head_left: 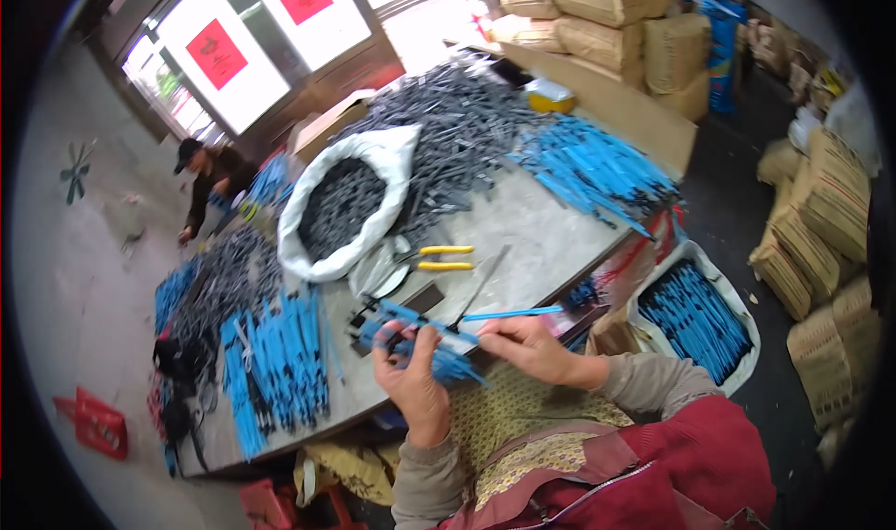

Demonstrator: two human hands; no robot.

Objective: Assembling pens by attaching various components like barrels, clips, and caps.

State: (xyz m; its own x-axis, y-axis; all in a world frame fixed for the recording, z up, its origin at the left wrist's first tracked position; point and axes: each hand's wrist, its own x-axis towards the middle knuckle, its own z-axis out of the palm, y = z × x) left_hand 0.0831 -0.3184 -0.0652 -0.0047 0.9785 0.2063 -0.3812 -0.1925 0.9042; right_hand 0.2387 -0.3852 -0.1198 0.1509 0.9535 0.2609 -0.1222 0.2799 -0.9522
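In front of me, near the table's edge, my left hand (413, 376) is closed, with a small black fitting (399, 343) between thumb and fingers. My right hand (532, 348) pinches the end of a thin blue plastic strip (457, 332) that reaches across toward the left hand. Just beyond the right hand lies another, brighter blue strip (511, 313). Under and behind my hands is a loose bunch of blue strips with black ends (448, 367). Farther back on the table are yellow-handled pliers (446, 258), left of a thin grey blade-like tool (487, 278).
A white sack (291, 215) full of dark parts stands on the table (537, 236), before a heap of grey pieces (457, 110). Blue strips lie left (275, 362) and far right (602, 161). A strip-filled sack (744, 362) and brown sacks stand right. A person (224, 180) works far left.
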